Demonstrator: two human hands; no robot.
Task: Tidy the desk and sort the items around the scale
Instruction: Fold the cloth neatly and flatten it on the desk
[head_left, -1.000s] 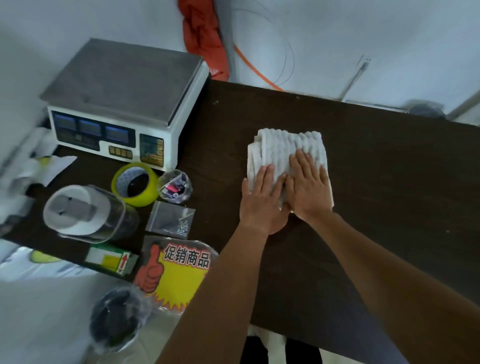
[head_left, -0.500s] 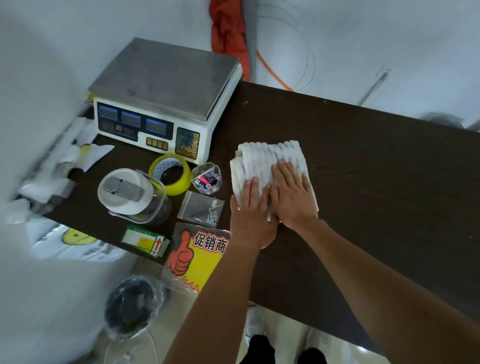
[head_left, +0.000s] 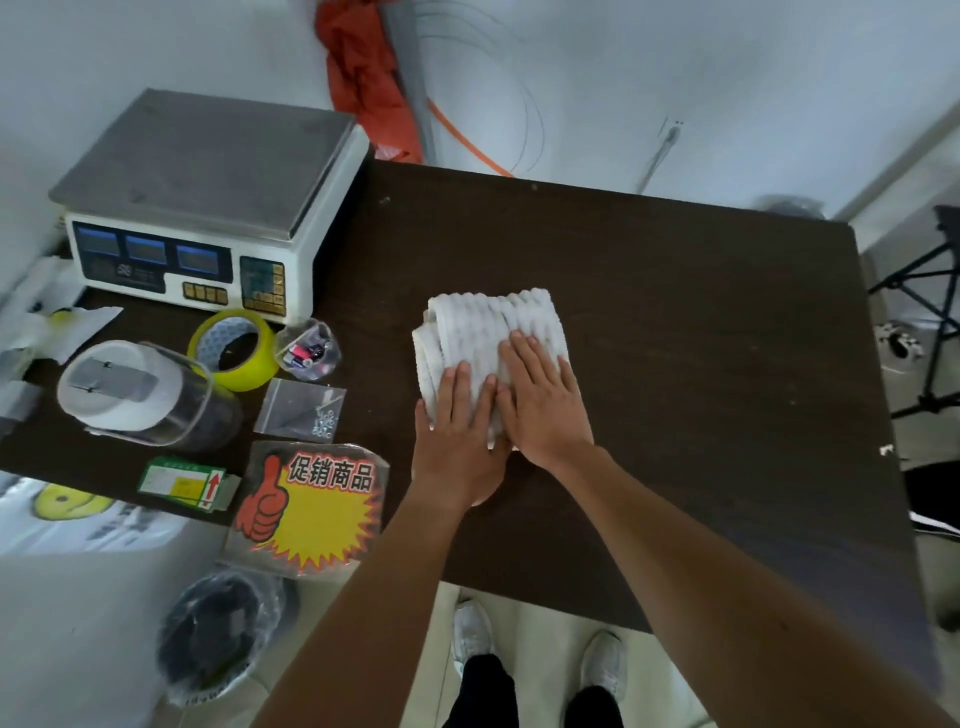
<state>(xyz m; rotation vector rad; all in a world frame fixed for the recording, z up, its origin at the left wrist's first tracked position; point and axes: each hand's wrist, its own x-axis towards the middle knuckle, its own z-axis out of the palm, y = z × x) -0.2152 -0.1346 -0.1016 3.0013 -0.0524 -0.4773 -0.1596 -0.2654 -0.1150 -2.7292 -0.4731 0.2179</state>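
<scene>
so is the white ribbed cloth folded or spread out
Folded: the white ribbed cloth shows stacked layers along its left edge.

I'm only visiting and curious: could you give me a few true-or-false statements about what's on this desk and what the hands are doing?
1. The left hand and right hand press flat on the folded white cloth. True.
2. The yellow tape roll sits on top of the scale. False: it lies on the desk, in front of the scale.
3. The thumbs-up sign overhangs the desk's near edge. True.
4. The white cloth touches the scale. False: bare desk separates them.
5. One hand grips the clear jar. False: the jar stands untouched beside the tape roll.
</scene>
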